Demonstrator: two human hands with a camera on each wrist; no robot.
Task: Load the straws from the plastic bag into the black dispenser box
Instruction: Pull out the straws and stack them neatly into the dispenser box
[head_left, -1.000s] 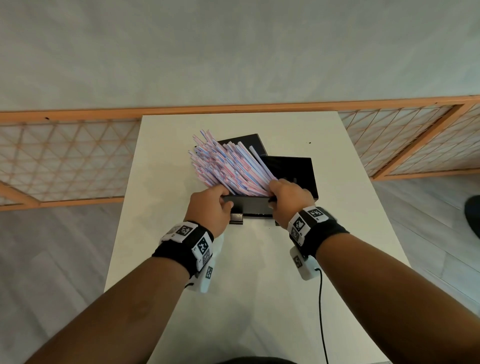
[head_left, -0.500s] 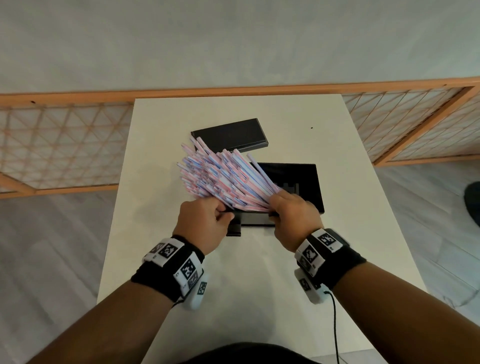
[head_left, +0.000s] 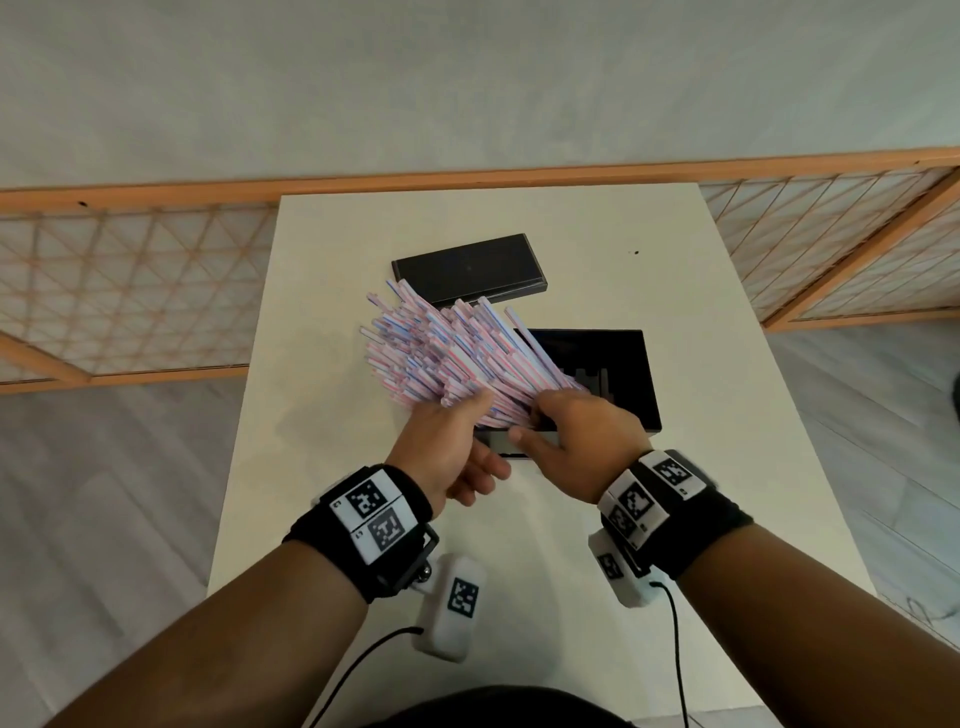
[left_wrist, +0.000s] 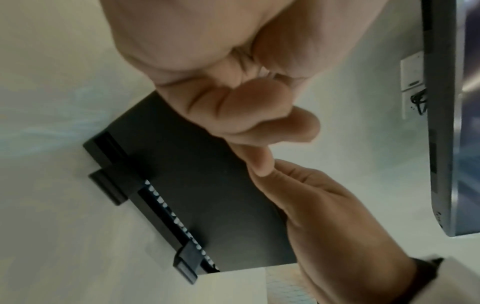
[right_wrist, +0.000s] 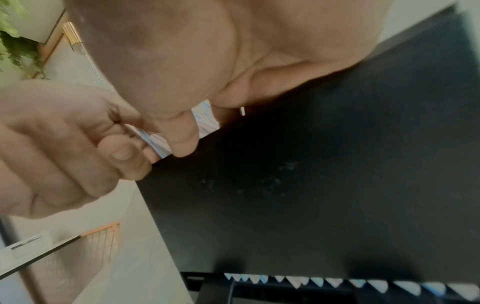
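Note:
A thick bundle of pink, blue and white wrapped straws (head_left: 452, 353) fans out to the far left above the white table (head_left: 727, 415). My left hand (head_left: 452, 447) grips its near end from the left, thumb on top and fingers curled below. My right hand (head_left: 566, 436) grips the same end from the right. The open black dispenser box (head_left: 618, 364) lies under and right of the bundle. The right wrist view shows straws (right_wrist: 155, 142) pinched between both hands over the box (right_wrist: 311, 185), and straw tips (right_wrist: 324, 282) in its front slot. No plastic bag is visible.
The box's black lid (head_left: 467, 270) lies flat on the table beyond the bundle. Wooden lattice screens (head_left: 130, 291) flank the table on both sides, with grey floor below. Cables hang from both wrist cameras near the table's front edge.
My left hand has turned, thumb now on top of the bundle and fingers showing beneath. The bundle's near end has shifted right, over the box. The right hand still holds it.

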